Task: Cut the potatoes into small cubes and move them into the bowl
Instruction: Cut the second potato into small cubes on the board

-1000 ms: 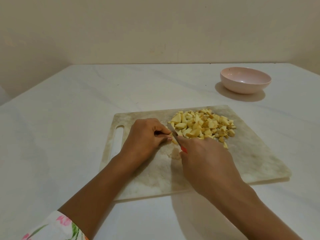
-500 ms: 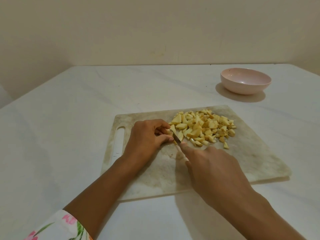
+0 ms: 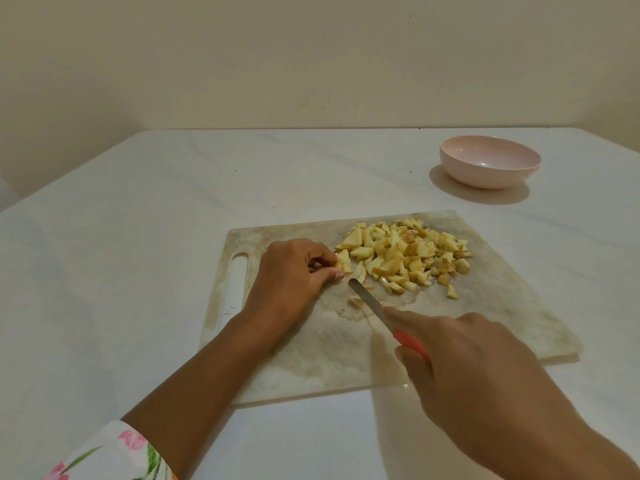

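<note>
Your left hand (image 3: 294,271) pinches one potato piece (image 3: 344,263) beside the pile of cubes (image 3: 408,258) on the board (image 3: 502,306). Your right hand (image 3: 485,368) holds the knife (image 3: 367,299). Most cutting looks done. The bowl (image 3: 490,161) seems empty, I think.

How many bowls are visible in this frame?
1: the pink bowl stands on the table, beyond the far right corner of the cutting board. None appears hidden.

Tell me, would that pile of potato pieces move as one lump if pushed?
Probably not: the potato pieces lie loose, so they'd likely scatter. Their flat cut faces suggest sliding rather than rolling.
</note>
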